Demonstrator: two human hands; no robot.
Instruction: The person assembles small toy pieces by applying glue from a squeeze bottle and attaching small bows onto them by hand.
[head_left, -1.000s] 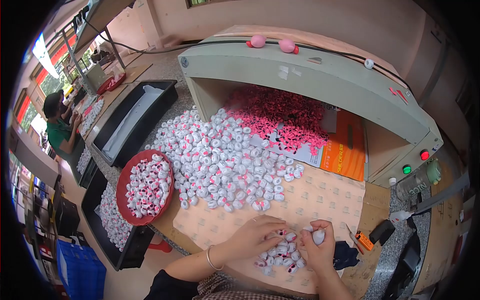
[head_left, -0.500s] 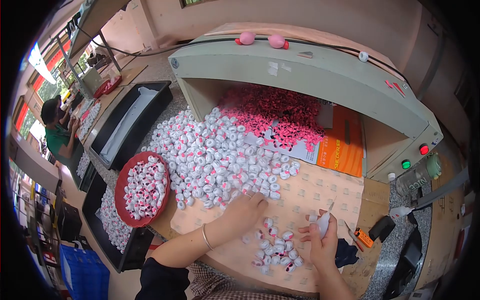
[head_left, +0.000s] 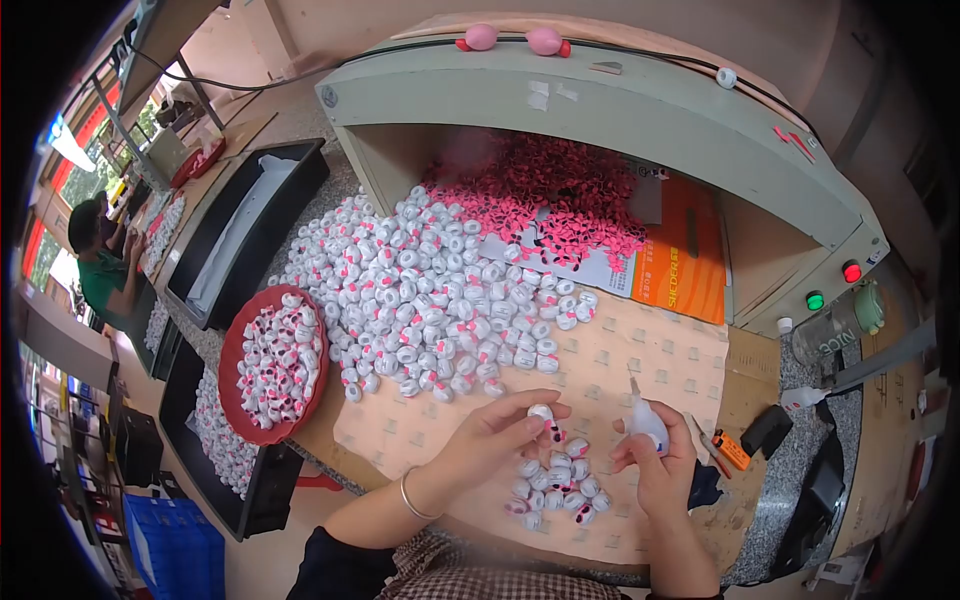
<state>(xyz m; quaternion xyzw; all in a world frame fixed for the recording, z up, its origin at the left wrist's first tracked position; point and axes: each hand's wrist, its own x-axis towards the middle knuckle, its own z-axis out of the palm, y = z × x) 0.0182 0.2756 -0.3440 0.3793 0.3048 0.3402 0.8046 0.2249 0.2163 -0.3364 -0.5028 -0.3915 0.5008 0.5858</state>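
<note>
My left hand (head_left: 505,425) pinches a small white rounded piece (head_left: 541,411) between thumb and fingers. A pink-and-black bit shows just below that piece, and I cannot tell whether it is fixed to it. In my right hand (head_left: 662,465) is a small white squeeze bottle (head_left: 646,418), its thin needle tip pointing up. Another whitish shape by the right fingers is too small to make out. Below and between the hands lies a small group of white pieces (head_left: 558,478), some with pink and dark parts. Beyond the left hand spreads a large pile of white pieces (head_left: 430,300).
A grey-green box housing (head_left: 600,100) stands over a heap of pink-and-black parts (head_left: 560,200). At left are a red bowl (head_left: 228,370) of pieces and black trays (head_left: 250,230). An orange lighter (head_left: 732,450) lies at right. A co-worker (head_left: 100,265) sits far left.
My left hand has come from the edge of the large pile toward me, now with a white piece in its fingers. The bottle in my right hand has shifted slightly and turned more upright.
</note>
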